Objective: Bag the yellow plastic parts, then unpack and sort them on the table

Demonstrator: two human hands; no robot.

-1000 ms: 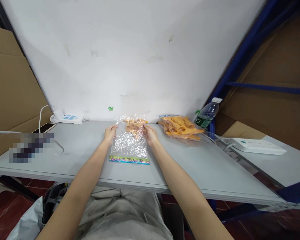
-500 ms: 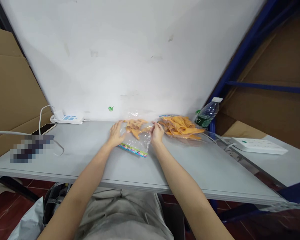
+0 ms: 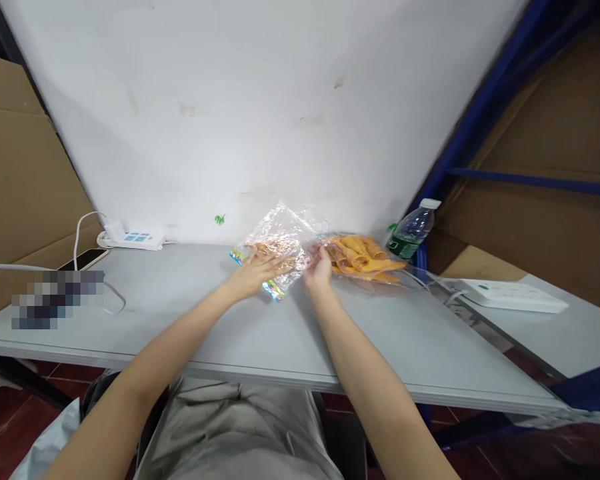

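Note:
A clear plastic bag (image 3: 285,230) with a colourful printed strip lies on the table near the wall, its film crinkled and shiny. Orange cone-like pieces show dimly through it. My left hand (image 3: 254,275) rests flat across the bag, fingers stretched out over the pieces. At the bag's right side, my right hand (image 3: 320,267) is closed on the film; its fingertips are partly hidden. Just right of that hand lies a second clear bag filled with rolled orange cone-shaped pieces (image 3: 360,252).
A plastic bottle (image 3: 414,230) with a green label leans by the blue frame. White power strips (image 3: 143,239) sit at the back left and on the right-hand surface. A phone (image 3: 85,259) and white cables lie at left. The white wall (image 3: 280,120) borders the table's back.
The bag's far side has lifted and its film has bunched, now covering more of the orange pieces. My left hand has moved right, from the bag's left edge onto its middle.

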